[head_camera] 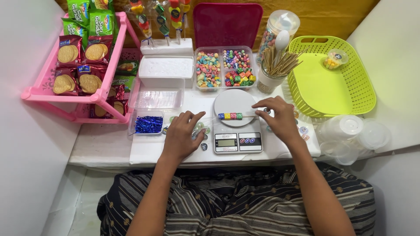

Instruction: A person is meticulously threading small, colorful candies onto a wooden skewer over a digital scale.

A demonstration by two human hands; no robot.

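Head view, seated at a white worktable. I see my right hand pinching the bare end of a thin wooden skewer, fingers narrowed around it, so that the stick lies flat across the round platter of the small kitchen scale. 4 cube candies in blue, yellow, red and green sit threaded on the skewer's left part, directly over the platter, presumably so their weight rests on the scale. My left hand lies palm down on the table just left of the scale, fingers loosely spread and holding nothing; it covers some small round wrapped sweets.

Supplies stand within reach behind the scale: a clear 2-compartment box of mixed candies, a cup of spare wooden sticks, and a white foam block holding finished candy skewers upright. A small tray of blue twist ties sits left of my left hand. At right, a lime-green basket holds 1 small filled cup; stacked clear lidded cups wait beside it. A pink rack at far left carries biscuit packets.
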